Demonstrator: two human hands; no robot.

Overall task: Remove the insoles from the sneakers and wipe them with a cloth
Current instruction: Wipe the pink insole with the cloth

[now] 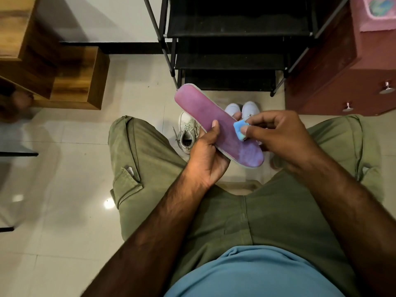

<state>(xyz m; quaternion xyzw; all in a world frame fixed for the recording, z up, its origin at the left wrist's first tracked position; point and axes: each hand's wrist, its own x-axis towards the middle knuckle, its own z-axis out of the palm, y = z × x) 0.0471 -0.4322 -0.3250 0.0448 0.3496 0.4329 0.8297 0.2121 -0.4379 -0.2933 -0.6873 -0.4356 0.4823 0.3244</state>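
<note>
My left hand [206, 155] grips a purple insole [205, 116] from below, thumb over its near edge, holding it above my knees with the toe end pointing up and left. My right hand [280, 136] pinches a small folded blue cloth [241, 129] against the insole's right edge, near its middle. A pale grey-white sneaker [187, 132] with loose laces stands on the floor below the insole. Two more light sneaker toes [249, 109] show beyond my right hand, partly hidden by it.
A black metal shoe rack [231, 50] stands straight ahead. A dark red cabinet [342, 67] with knobs is at the right, wooden furniture [70, 78] at the left. Glossy beige floor tiles [70, 168] spread to the left of my legs in green trousers.
</note>
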